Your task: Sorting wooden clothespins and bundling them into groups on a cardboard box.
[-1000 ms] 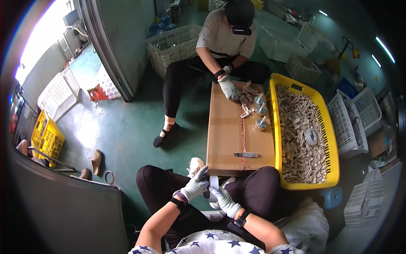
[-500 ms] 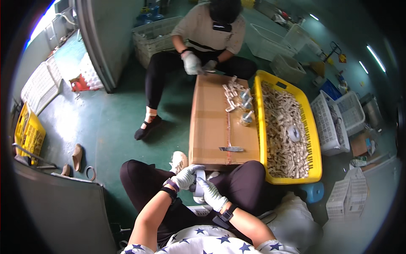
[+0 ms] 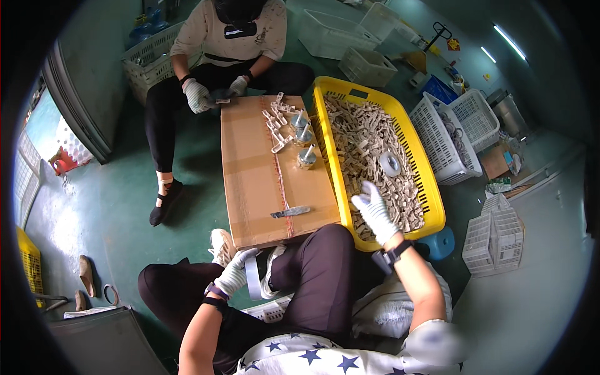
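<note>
My left hand (image 3: 234, 275), in a pale knitted glove, grips a smooth grey ring-shaped band (image 3: 252, 276) above my lap, beside the near edge of the cardboard box. My right hand (image 3: 376, 211), gloved likewise, reaches over the near left part of the yellow crate (image 3: 434, 186) with its fingers apart and nothing seen in them. A heap of small beige pieces (image 3: 369, 134) fills the crate. Lying on that heap is another grey-white ring (image 3: 390, 164). A knife-like grey blade (image 3: 290, 212) rests on the cardboard box (image 3: 250, 187).
Three jars with upright stems (image 3: 305, 156) and loose beige pieces (image 3: 275, 122) stand at the box's far right. Across the box sits a co-worker (image 3: 231, 44) in gloves. A blue stool (image 3: 439, 242) and a white sack (image 3: 400, 306) lie near my right side.
My right hand has left the grey ring and swung right, over the yellow crate. My left hand keeps the ring. The whole view has shifted, so the box and crate appear further left.
</note>
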### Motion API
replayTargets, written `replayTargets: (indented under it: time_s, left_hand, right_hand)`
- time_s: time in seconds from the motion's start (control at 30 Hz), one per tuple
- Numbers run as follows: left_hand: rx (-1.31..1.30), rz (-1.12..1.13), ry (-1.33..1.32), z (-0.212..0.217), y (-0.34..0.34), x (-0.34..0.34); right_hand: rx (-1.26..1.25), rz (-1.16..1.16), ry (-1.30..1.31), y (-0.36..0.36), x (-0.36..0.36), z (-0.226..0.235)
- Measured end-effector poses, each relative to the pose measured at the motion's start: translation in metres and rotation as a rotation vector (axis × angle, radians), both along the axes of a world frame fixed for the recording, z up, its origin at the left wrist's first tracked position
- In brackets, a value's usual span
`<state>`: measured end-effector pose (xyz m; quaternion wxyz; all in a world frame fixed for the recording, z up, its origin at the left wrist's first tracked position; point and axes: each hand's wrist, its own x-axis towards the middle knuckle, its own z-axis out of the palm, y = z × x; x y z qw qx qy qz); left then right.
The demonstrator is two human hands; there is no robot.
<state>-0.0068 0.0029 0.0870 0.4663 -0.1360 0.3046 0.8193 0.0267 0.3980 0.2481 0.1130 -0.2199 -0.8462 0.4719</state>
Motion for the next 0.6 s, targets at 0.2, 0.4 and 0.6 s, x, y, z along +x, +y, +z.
replayTargets:
  time_s: [0.2, 0.4, 0.6]
  left_hand:
    - [-0.264, -0.191, 0.814, -0.025, -0.002, 0.003]
    - [-0.073, -0.089, -0.320, 0.046, 0.003, -0.007]
    - [-0.026, -0.033, -0.552, -0.002, 0.022, -0.011]
  right_hand:
    - [0.542, 0.074, -0.654, 0.135, -0.011, -0.123]
    - [0.413, 0.152, -0.915, 0.124, -0.087, -0.241]
    - [0.592, 0.222, -0.918, 0.181, -0.084, -0.282]
